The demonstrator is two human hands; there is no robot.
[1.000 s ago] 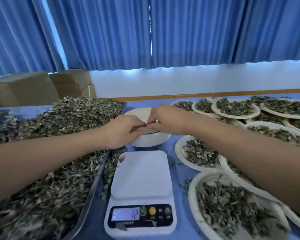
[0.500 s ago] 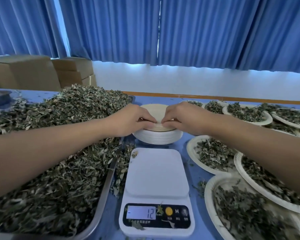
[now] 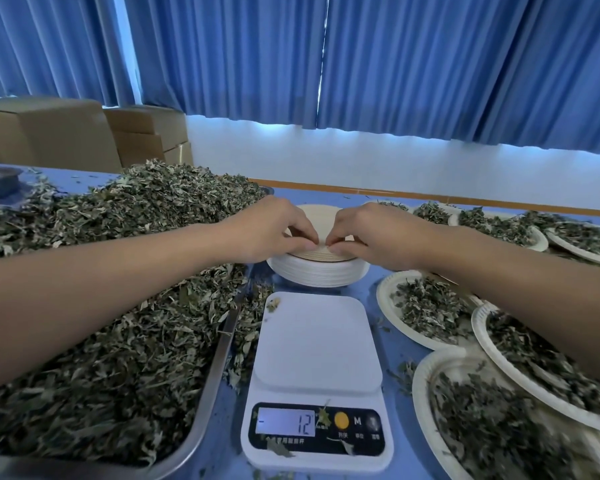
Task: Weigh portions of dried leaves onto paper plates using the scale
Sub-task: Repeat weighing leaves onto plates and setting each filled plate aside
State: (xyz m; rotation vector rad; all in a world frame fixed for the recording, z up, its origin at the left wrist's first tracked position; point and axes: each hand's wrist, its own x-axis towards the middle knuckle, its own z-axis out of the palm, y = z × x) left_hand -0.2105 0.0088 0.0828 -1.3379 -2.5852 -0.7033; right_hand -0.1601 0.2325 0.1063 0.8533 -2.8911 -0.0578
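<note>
Both hands meet over the stack (image 3: 317,271) of empty plates, which stands on the blue bench (image 3: 394,344) just behind the scale (image 3: 314,344). The left hand (image 3: 274,233) and right hand (image 3: 373,237) have their fingers curled, with the fingertips almost touching each other at the near rim of the top plate (image 3: 317,218). Each grip seems clamped on that rim, though I cannot tell whether they pinch one plate or several. The scale's platform carries only a leaf scrap at its far left corner. Its display (image 3: 286,422) reads 12, and a few crumbs lie on the front panel. Left of the scale, a metal tray (image 3: 220,355) is heaped with dried leaves (image 3: 101,323), and the left forearm crosses above the heap. On the right, filled plates (image 3: 426,306) overlap in a row running from near to far, partly under the right forearm. Cardboard boxes (image 3: 84,133) sit far left, and blue curtains (image 3: 395,64) hang behind.
</note>
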